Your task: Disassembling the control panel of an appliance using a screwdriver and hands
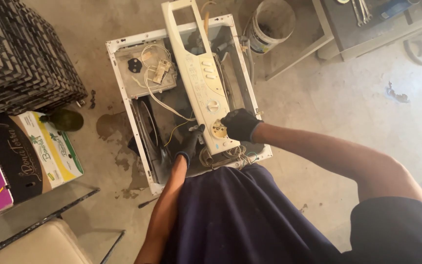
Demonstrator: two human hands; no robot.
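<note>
A white washing machine cabinet (123, 93) stands open from above, with wires and parts showing inside. Its long white control panel (199, 73) lies diagonally across the opening. My right hand (240, 124), in a black glove, grips the near end of that panel beside a yellowish round dial (219, 129). My left hand (190, 142), also black-gloved, reaches down into the cabinet just left of the panel's near end, among loose wires (172, 105); what it touches is hidden.
A white bucket (269, 24) stands beyond the cabinet. A dark woven crate (20, 54) and cardboard boxes (25, 151) sit at left, with a dark bottle (64, 119) between them. A metal frame with tools (367, 24) is at top right. A cushioned seat (40, 244) lies near.
</note>
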